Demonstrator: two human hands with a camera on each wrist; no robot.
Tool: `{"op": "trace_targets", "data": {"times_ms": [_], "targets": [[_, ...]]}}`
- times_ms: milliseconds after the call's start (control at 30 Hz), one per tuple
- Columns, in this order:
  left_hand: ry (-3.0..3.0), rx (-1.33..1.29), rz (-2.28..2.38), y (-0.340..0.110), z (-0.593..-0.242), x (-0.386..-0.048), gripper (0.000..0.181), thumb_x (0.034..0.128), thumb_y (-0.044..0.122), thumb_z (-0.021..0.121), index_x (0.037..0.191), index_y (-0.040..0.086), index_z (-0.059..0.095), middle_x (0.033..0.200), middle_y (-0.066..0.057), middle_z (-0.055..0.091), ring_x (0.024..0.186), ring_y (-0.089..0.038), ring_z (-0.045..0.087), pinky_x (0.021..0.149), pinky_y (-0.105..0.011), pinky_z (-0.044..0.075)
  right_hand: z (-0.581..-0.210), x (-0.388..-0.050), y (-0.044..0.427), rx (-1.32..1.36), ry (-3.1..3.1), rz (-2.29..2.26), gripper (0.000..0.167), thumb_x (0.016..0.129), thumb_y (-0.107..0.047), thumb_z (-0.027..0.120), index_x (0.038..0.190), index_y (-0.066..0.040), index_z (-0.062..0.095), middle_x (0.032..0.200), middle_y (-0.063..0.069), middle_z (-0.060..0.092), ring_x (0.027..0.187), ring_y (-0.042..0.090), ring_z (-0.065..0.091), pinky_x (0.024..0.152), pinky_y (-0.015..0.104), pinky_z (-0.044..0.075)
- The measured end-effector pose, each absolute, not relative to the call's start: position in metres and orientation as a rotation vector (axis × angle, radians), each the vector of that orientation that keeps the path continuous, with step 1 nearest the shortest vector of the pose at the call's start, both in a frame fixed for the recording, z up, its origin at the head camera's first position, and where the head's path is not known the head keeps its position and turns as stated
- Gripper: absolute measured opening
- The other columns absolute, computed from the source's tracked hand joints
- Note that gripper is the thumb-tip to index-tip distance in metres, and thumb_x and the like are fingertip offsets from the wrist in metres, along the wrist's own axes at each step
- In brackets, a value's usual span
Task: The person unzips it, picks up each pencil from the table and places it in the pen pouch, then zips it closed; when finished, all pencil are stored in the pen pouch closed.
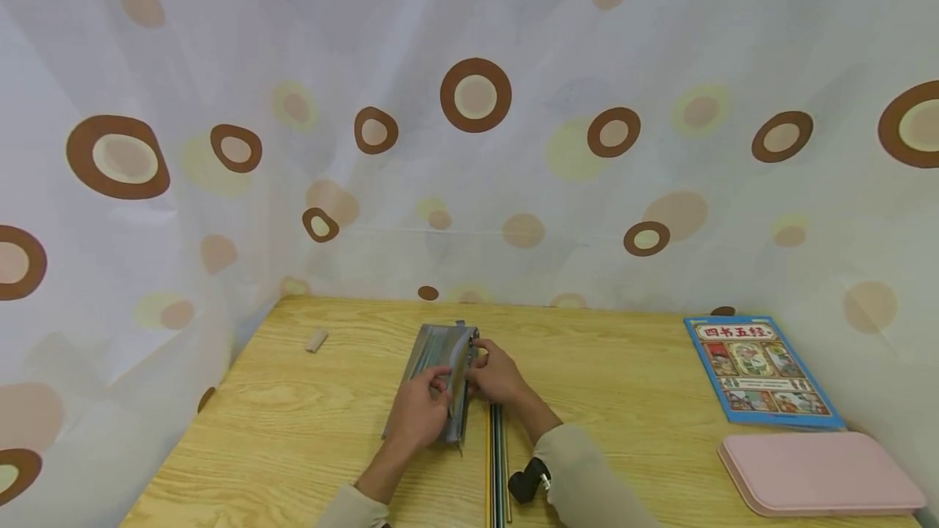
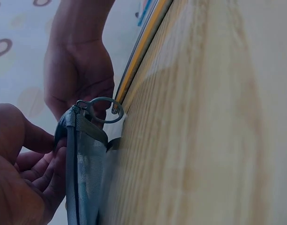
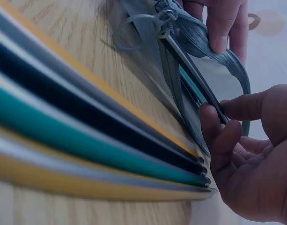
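A grey mesh zip pouch (image 1: 433, 357) stands tilted on the table, its zip side open toward the right. My left hand (image 1: 420, 410) pinches the fabric along the opening between thumb and fingers. At the mouth of the pouch, my right hand (image 1: 500, 375) pinches a slim dark pencil (image 3: 192, 65) that lies along the opened zip. Behind it a teal pencil (image 3: 192, 84) shows inside. A ring-shaped zip pull (image 2: 107, 110) hangs at one end. Beside the pouch lie several pencils (image 1: 498, 463) in orange, black, teal and gold, side by side.
A small beige block (image 1: 317, 341) lies at the table's far left. To the right are a blue-edged book (image 1: 759, 369) and a pink case (image 1: 822, 473). A small black device (image 1: 525, 481) sits by my right cuff. A spotted curtain (image 1: 528, 186) borders the table's back.
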State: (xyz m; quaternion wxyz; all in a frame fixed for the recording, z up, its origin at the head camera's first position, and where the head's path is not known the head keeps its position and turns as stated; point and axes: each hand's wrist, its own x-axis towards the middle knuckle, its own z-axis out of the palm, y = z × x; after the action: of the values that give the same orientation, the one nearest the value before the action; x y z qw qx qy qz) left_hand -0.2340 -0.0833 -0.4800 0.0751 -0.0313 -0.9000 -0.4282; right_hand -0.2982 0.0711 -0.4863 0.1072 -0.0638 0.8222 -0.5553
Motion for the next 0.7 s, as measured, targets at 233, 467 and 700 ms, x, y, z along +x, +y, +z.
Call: {"op": "trace_targets", "data": {"times_ms": [233,467,700], "targets": [[-2.700,-0.116,-1.251,-0.084,-0.480,-0.234,0.033,0.0857,0.010,0.062,0.119,0.011,0.066,0.087,0.003,0.065,0.047,-0.004,0.042,0.041,-0.020,0.033,-0.491,-0.304,0.063,-0.093,2.457,-1.656,0.066,0.082,-0.005,0.059,0.145,-0.004,0.037,0.099,0.012,0.063,0.060,0.013,0.061,0.042,0.023,0.039],[-2.697,-0.121,-1.245,-0.083,-0.479,-0.234,0.033,0.0848,0.010,0.062,0.118,0.012,0.067,0.088,0.004,0.064,0.047,-0.004,0.040,0.041,-0.020,0.031,-0.488,-0.308,0.063,-0.096,2.364,-1.720,0.068,0.083,-0.005,0.059,0.146,0.000,0.034,0.101,0.016,0.063,0.066,0.016,0.063,0.055,0.027,0.048],[-2.704,-0.121,-1.281,-0.083,-0.478,-0.233,0.033,0.0858,0.010,0.061,0.119,0.012,0.066,0.089,0.003,0.064,0.050,-0.005,0.042,0.042,-0.020,0.034,-0.491,-0.309,0.061,-0.101,2.398,-1.705,0.069,0.083,-0.007,0.062,0.145,0.001,0.035,0.094,0.014,0.067,0.064,0.017,0.066,0.057,0.026,0.048]]}}
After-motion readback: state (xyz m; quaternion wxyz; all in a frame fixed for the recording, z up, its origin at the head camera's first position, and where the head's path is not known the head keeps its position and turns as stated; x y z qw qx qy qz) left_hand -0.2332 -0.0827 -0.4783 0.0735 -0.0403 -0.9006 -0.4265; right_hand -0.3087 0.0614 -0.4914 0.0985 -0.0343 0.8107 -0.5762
